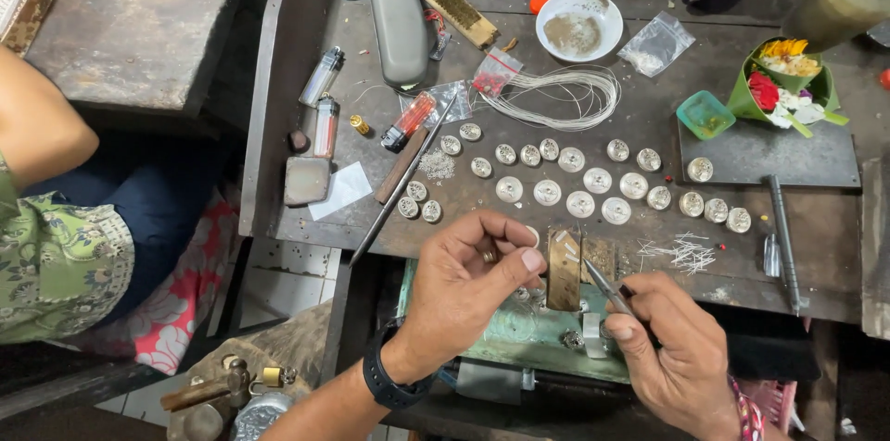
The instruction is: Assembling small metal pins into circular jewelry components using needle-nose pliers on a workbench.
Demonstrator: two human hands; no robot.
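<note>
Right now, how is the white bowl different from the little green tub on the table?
The white bowl is round and wide; the green tub is squarish and smaller. The white bowl holds a grey-brown powdery patch; the green tub is see-through with something yellowish inside. The white bowl sits straight on the bench; the green tub rests at the corner of a dark slab. Both are open on top and away from both hands.

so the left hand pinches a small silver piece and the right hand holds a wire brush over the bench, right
Not quite. In the head view the left hand does pinch a small silver piece, but the right hand holds slim metal tweezers, not a wire brush. The wire brush lies untouched at the far side of the bench.
</note>
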